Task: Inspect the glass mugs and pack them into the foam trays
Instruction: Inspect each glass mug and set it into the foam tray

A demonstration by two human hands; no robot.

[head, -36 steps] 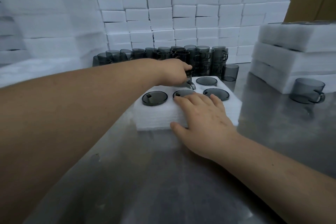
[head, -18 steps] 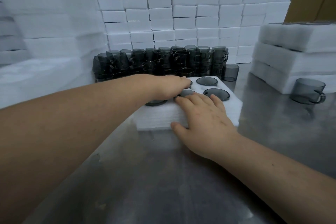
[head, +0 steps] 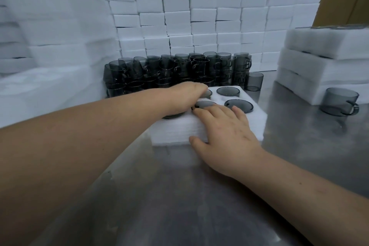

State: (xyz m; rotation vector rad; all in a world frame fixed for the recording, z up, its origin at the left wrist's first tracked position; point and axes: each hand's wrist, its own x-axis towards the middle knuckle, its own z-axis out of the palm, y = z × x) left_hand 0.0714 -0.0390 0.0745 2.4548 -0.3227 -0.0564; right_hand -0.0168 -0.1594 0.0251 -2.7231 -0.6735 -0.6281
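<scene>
A white foam tray (head: 257, 124) sits on the steel surface (head: 179, 195), its round pockets filled with smoky grey glass mugs (head: 238, 105) set base-up, so only dark discs show. The left hand (head: 185, 96) lies palm-down over the tray's left pockets, fingers curled; whether it grips a mug cannot be told. The right hand (head: 225, 136) rests flat and released on the tray's near edge. More grey mugs (head: 179, 70) are stacked behind; one mug (head: 339, 104) stands apart at right.

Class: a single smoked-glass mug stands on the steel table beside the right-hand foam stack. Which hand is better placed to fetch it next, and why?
Right hand: it lies on the foam tray's near edge, nearer the lone mug. The left hand would have to cross over.
</scene>
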